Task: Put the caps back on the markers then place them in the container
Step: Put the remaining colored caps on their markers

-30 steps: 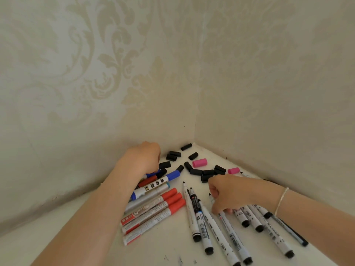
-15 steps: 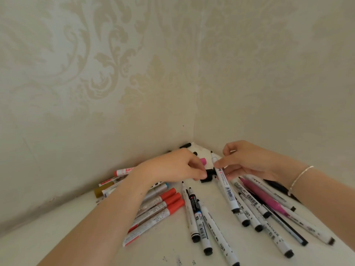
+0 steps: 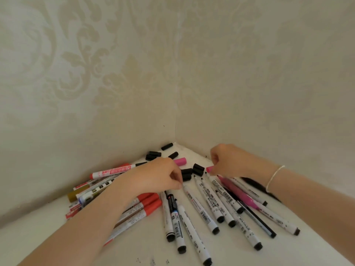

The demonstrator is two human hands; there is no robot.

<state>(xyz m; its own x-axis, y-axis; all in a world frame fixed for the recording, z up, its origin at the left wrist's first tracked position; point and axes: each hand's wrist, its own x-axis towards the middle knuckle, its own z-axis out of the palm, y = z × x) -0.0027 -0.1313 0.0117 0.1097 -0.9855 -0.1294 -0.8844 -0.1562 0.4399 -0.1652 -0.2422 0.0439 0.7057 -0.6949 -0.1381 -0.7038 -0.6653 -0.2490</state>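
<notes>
Several uncapped white markers (image 3: 210, 206) lie fanned on the white surface, with a pink marker (image 3: 241, 195) among them. Loose black caps (image 3: 197, 169) and a large pink cap (image 3: 181, 161) are scattered toward the corner. My left hand (image 3: 157, 177) is curled, and its fingertips pinch the top end of a white marker with red print (image 3: 199, 207). My right hand (image 3: 230, 162) pinches a small pink cap (image 3: 209, 169) just above the marker tips.
Red-capped markers (image 3: 148, 205) lie under my left forearm. A red-and-white marker (image 3: 111, 171), a gold one (image 3: 74, 195) and others pile up at the left wall. Two patterned walls meet at a corner (image 3: 175, 116) right behind the caps.
My right hand has let go of the white marker it held up and now pinches the small pink cap. My left hand has drawn back from the black caps to that marker's tip.
</notes>
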